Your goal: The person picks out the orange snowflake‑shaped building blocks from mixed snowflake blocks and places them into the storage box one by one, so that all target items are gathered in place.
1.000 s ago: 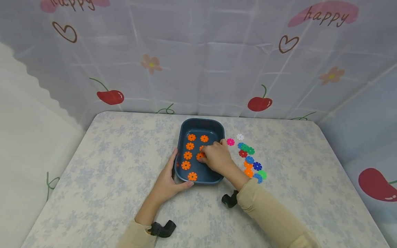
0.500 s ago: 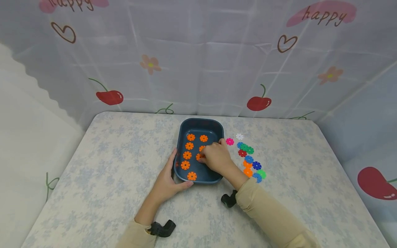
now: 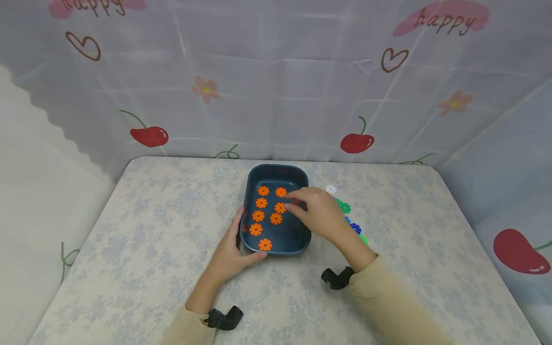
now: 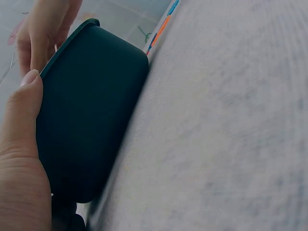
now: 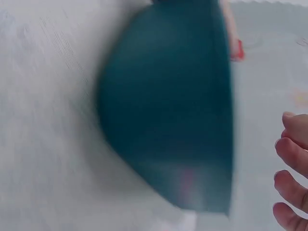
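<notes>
A dark blue rectangular tray stands on the table with several orange notched plastic discs lying flat inside in two rough columns. My left hand holds the tray at its near left corner, fingers along the left wall and thumb at the near rim. In the left wrist view the thumb lies against the tray's rim. Over the tray's right side hovers my right hand, thumb and forefinger apart near the upper discs of the right column, nothing showing between them. Its fingertips appear loosely spread in the right wrist view.
Right of the tray lie loose notched discs, among them a white one, a green one and a dark blue one; my right hand and wrist hide others. A printed curtain hangs behind the table.
My right hand has lifted off the right column's orange discs and drawn back to the right, its fingers parting. The discs it covered now show. My left hand keeps its hold on the tray.
</notes>
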Tool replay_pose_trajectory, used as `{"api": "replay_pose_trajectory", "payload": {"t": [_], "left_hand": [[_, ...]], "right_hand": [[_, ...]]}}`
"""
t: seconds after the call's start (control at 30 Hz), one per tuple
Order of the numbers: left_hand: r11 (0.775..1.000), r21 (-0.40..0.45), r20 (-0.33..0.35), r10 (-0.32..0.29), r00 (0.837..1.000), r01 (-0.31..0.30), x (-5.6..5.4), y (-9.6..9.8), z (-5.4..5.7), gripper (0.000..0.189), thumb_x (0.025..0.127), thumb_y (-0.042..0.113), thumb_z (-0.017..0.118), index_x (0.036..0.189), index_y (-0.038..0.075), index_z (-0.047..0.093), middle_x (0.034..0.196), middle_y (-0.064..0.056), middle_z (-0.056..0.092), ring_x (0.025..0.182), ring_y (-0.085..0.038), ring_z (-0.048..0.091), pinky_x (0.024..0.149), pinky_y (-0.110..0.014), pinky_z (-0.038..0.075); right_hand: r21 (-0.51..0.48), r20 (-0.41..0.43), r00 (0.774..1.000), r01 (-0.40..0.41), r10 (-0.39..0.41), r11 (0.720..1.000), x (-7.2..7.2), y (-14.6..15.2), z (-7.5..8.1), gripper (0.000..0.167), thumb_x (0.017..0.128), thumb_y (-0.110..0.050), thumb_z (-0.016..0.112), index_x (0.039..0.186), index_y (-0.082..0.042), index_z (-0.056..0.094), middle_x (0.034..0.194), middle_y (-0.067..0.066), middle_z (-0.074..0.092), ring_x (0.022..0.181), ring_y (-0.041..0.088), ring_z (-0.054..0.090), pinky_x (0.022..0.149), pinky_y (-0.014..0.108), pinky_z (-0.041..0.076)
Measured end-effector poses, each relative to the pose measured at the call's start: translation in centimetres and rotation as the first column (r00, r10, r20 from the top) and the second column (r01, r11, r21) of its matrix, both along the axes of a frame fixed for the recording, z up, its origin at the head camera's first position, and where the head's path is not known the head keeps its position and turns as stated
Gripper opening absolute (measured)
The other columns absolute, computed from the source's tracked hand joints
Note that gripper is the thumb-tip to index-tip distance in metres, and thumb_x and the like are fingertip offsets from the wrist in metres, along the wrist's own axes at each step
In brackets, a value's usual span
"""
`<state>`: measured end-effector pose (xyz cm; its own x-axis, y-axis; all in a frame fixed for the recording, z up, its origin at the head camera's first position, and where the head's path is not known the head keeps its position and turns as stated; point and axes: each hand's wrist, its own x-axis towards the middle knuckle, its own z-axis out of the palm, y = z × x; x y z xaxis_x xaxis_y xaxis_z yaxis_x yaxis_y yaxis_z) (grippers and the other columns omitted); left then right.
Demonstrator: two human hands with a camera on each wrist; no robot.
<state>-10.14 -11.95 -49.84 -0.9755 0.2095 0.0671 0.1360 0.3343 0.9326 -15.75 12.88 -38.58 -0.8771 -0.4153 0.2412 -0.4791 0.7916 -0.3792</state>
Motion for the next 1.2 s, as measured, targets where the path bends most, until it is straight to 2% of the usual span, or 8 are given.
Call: {"api": "replay_pose_trajectory", "payload": {"t": [0.13, 0.23, 0.37, 0.53, 0.7, 0.83, 1.2], "left_hand": [[1.000, 0.000, 0.006, 0.004, 1.000, -0.004, 0.0, 0.0, 0.0, 0.121, 0.073, 0.041, 0.089, 0.161, 0.033, 0.006, 0.166, 0.011, 0.009, 0.154, -0.019, 0.015, 0.121, -0.056, 0.022], [1.000, -0.004, 0.010, 0.003, 1.000, -0.003, 0.0, 0.1, 0.0, 0.120, 0.073, 0.041, 0.088, 0.160, 0.035, 0.006, 0.166, 0.011, 0.009, 0.154, -0.019, 0.015, 0.122, -0.056, 0.022], [1.000, -0.008, 0.018, 0.004, 1.000, -0.003, 0.2, 0.1, 0.1, 0.120, 0.073, 0.041, 0.088, 0.160, 0.036, 0.006, 0.166, 0.010, 0.009, 0.154, -0.020, 0.015, 0.121, -0.056, 0.023], [1.000, -0.003, 0.026, 0.010, 1.000, -0.010, 0.3, 0.0, 0.3, 0.120, 0.073, 0.041, 0.088, 0.160, 0.037, 0.006, 0.166, 0.010, 0.009, 0.154, -0.020, 0.015, 0.121, -0.056, 0.022], [1.000, 0.004, 0.023, 0.001, 1.000, -0.001, 0.2, 0.1, 0.3, 0.120, 0.073, 0.040, 0.088, 0.160, 0.035, 0.006, 0.167, 0.010, 0.008, 0.154, -0.020, 0.014, 0.122, -0.056, 0.022], [1.000, 0.001, 0.022, 0.001, 1.000, -0.001, 0.2, 0.1, 0.3, 0.120, 0.074, 0.039, 0.088, 0.160, 0.037, 0.006, 0.167, 0.010, 0.009, 0.154, -0.019, 0.015, 0.122, -0.056, 0.022], [1.000, -0.010, 0.016, 0.001, 1.000, -0.001, 0.1, 0.0, 0.4, 0.121, 0.073, 0.041, 0.088, 0.161, 0.033, 0.006, 0.167, 0.009, 0.009, 0.154, -0.020, 0.015, 0.121, -0.056, 0.022]], "right_hand": [[-0.046, 0.023, 0.997, 0.069, -0.068, 0.997, 0.8, 2.9, 1.2, 0.027, 0.092, -0.030, 0.072, 0.116, -0.017, 0.074, 0.091, -0.004, 0.070, 0.080, 0.015, 0.058, 0.067, 0.030, 0.049], [-0.019, 0.063, 0.987, 0.146, -0.145, 0.989, 1.5, 5.3, 1.1, 0.028, 0.091, -0.031, 0.073, 0.114, -0.016, 0.075, 0.093, -0.003, 0.070, 0.081, 0.017, 0.059, 0.068, 0.030, 0.050], [0.056, 0.166, 0.960, 0.219, -0.225, 0.974, 2.5, 8.1, -0.5, 0.025, 0.089, -0.032, 0.075, 0.108, -0.015, 0.075, 0.089, -0.002, 0.067, 0.079, 0.017, 0.056, 0.064, 0.029, 0.047], [0.138, 0.249, 0.931, 0.238, -0.267, 0.961, 3.8, 10.4, -3.2, 0.029, 0.087, -0.030, 0.078, 0.109, -0.013, 0.075, 0.090, -0.002, 0.065, 0.079, 0.015, 0.057, 0.064, 0.029, 0.048], [0.160, 0.215, 0.935, 0.249, -0.280, 0.955, 4.9, 11.6, -5.1, 0.033, 0.081, -0.034, 0.082, 0.104, -0.011, 0.076, 0.087, -0.002, 0.065, 0.080, 0.016, 0.058, 0.068, 0.033, 0.051], [0.184, 0.167, 0.944, 0.253, -0.284, 0.950, 5.4, 12.0, -5.9, 0.033, 0.080, -0.036, 0.083, 0.100, -0.011, 0.076, 0.088, -0.002, 0.067, 0.082, 0.017, 0.062, 0.071, 0.037, 0.055], [0.149, 0.213, 0.922, 0.295, -0.322, 0.944, 5.0, 11.6, -6.5, 0.035, 0.080, -0.034, 0.084, 0.102, -0.009, 0.074, 0.089, -0.001, 0.064, 0.083, 0.017, 0.057, 0.071, 0.034, 0.051]]}}
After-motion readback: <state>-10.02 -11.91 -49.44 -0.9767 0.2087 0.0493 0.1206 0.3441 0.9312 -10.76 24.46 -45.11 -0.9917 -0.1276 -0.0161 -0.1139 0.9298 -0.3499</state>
